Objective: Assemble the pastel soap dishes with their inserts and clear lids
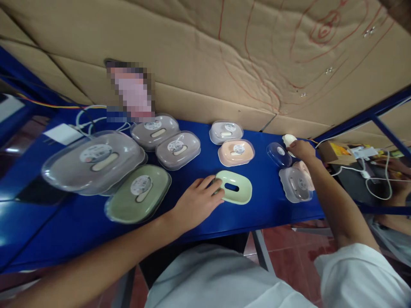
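Observation:
A light green plastic dish (242,196) with rounded corners and an oval slot lies on the blue table. My left hand (195,203) grips its left edge, fingers curled over the rim. At the far right, my right hand (302,150) is closed on a small cream-white piece (289,138); its exact kind is unclear. Just below that hand sit loose clear lids: a dark-looking one (278,155) and a greyish stack (294,185) with round labels. A pinkish piece (305,171) is partly hidden by my right forearm.
Lidded boxes stand around: a peach one (236,152), a grey one (225,131), a green one (139,194) and several grey ones (96,158) on the left. White cables (91,115) and a white adapter (64,133) lie back left. Cardboard (199,64) walls the back.

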### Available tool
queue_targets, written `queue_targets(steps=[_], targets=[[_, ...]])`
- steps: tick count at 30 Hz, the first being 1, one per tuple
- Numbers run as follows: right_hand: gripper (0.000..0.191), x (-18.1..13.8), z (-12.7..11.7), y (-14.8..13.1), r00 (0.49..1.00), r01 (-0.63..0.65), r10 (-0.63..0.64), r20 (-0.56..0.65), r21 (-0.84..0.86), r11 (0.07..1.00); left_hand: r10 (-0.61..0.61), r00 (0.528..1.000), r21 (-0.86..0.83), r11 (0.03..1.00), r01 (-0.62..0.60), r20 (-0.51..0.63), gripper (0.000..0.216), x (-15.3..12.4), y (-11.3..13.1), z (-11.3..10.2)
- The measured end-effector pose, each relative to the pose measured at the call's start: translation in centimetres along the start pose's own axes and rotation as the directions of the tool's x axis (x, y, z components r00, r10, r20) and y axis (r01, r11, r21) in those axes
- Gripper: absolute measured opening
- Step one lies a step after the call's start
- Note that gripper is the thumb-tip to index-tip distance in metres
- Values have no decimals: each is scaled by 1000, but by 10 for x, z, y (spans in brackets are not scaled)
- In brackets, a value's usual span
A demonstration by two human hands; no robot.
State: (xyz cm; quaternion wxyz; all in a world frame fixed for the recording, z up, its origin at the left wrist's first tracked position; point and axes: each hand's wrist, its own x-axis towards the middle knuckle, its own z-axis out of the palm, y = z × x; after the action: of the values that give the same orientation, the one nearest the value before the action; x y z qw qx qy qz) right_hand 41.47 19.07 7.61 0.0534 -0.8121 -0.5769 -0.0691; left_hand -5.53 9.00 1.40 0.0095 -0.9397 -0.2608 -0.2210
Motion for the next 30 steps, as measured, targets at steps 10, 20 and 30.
queue_targets(steps=[10,20,30], targets=[[19,-190,-42,-86,793,608,-594,-134,224,762,-182,920,-169,977,130,-347,10,6,-12,-36],[29,-227,-7,-119,672,741,-632,-387,350,573,-54,995,-72,996,48,-87,9,4,1,-11],[47,-224,19,-146,519,831,-849,-95,290,475,49,992,21,998,-52,114,8,-2,4,-10]])
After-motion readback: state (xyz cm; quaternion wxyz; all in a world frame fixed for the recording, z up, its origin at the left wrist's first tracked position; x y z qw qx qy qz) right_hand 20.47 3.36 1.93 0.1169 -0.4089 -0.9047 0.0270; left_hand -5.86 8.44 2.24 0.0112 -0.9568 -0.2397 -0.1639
